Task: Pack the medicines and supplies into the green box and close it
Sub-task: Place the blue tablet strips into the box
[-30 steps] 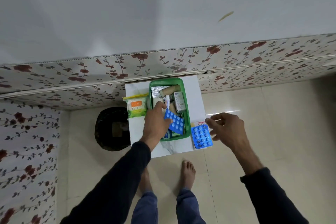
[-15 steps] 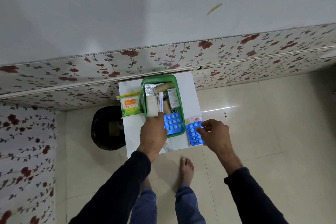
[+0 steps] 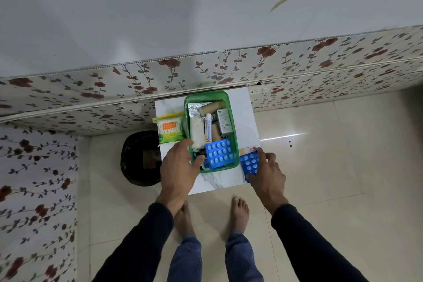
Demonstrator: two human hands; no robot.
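Head view: floral wall panels run behind and to the left, cream floor tiles below. We have a small white table (image 3: 242, 117) pushed against the back panel, its near edge just ahead of our bare feet. Open floor to the right of it; a dark round object (image 3: 137, 158) sits on the floor at its left side.

Green box (image 3: 231, 119) stands lidless on the table, long axis running away from us, roughly centred. Bare tabletop shows as a strip on its right and a patch at the near edge.

Count inside the box: one blue blister pack (image 3: 219, 153) at the near end, one white gauze roll (image 3: 196, 133), one white tube (image 3: 208, 128), two brown rolls (image 3: 211, 106), one grey-white carton (image 3: 224, 121), some foil at the far left corner. More sits under the blister, can't tell what.

Outside the box: one cotton-bud pack (image 3: 170, 130), touching the box's left wall and overhanging the table's left edge. One second blue blister pack (image 3: 250, 163) at the table's near right corner, just beside the box, with a white card under it.

Left hand (image 3: 178, 167) hovers at the box's near left corner, fingers spread, empty, thumb over the rim. Right hand (image 3: 266, 171) lies on the second blister pack, fingers curled along its right and near edges; we can't tell if it is gripped or only touched.
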